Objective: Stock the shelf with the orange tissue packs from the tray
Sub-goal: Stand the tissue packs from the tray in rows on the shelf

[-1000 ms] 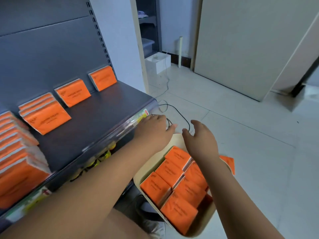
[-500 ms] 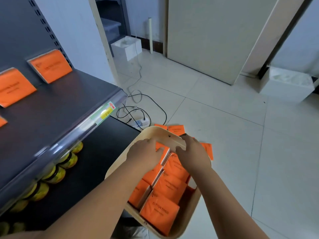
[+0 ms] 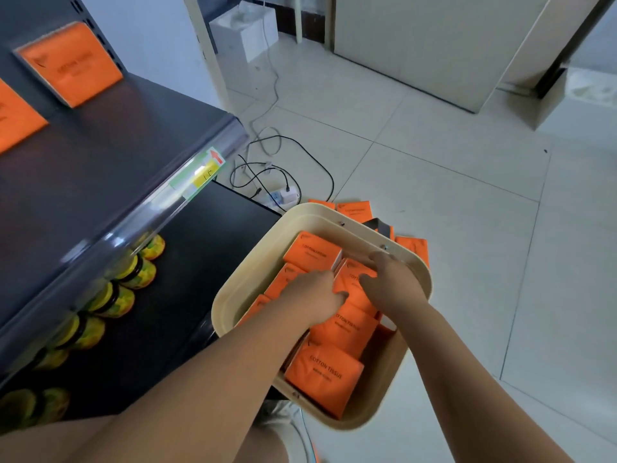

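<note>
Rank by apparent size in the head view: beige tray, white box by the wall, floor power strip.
Largest: beige tray.
Next: white box, though it stands farther off.
Smallest: power strip.

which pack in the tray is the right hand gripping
The pack between left hand and right hand, farthest in the right-hand row; only it has fingers curled over its far edge.

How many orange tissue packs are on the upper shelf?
2. One tissue pack leans at the shelf back; a second pack is cut off at the left edge. More may lie outside view.
</note>
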Demonstrator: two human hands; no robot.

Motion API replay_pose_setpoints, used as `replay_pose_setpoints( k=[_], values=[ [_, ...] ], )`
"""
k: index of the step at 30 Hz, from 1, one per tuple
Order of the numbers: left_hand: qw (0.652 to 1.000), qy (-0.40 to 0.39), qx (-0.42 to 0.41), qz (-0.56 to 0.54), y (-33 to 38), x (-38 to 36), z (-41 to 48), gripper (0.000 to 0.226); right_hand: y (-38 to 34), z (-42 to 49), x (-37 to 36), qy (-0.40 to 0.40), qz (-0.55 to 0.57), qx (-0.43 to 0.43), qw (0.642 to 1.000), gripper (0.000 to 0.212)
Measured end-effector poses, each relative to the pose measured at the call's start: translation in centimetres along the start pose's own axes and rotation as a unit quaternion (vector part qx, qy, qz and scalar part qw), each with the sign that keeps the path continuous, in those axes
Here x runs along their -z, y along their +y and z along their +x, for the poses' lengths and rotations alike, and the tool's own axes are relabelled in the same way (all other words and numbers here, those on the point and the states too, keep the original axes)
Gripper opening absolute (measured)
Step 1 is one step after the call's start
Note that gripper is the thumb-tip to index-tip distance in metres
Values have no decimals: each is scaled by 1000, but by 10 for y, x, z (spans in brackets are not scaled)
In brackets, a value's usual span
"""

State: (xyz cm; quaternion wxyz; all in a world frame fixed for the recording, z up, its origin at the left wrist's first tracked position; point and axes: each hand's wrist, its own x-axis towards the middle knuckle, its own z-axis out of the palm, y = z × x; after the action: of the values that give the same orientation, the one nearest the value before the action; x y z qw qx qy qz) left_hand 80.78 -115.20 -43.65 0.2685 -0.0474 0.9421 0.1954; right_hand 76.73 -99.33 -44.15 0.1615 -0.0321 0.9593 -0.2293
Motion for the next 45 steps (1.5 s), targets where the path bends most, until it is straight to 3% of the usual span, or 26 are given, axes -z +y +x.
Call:
replay_pose_setpoints(
  k=[9, 17, 24, 27, 33, 39, 45],
  values=[
    [999, -31, -3, 9, 1, -33, 10, 40, 12, 15, -25, -76, 9, -27, 997, 50],
    [984, -69, 103, -131, 10, -40, 25, 20, 18, 23, -33, -93, -30, -74, 992, 39],
    [970, -122, 122, -171, 0, -30, 24, 46, 16, 20, -29, -75, -14, -103, 992, 45],
    [966, -137, 114, -186, -1, -30, 21, 47, 16, 18, -25, -75, 26, -103, 991, 43],
    [966, -131, 109, -195, 3, -37, 17, 47, 20, 15, -19, -60, 36, -65, 995, 48],
    [958, -123, 114, -231, 10, -26, 14, 52, 13, 11, -11, -14, 21, 11, 1000, 24],
    [944, -117, 115, -287, 6, -8, 6, 46, -3, 12, 12, 29, 23, 58, 998, 30]
  ],
)
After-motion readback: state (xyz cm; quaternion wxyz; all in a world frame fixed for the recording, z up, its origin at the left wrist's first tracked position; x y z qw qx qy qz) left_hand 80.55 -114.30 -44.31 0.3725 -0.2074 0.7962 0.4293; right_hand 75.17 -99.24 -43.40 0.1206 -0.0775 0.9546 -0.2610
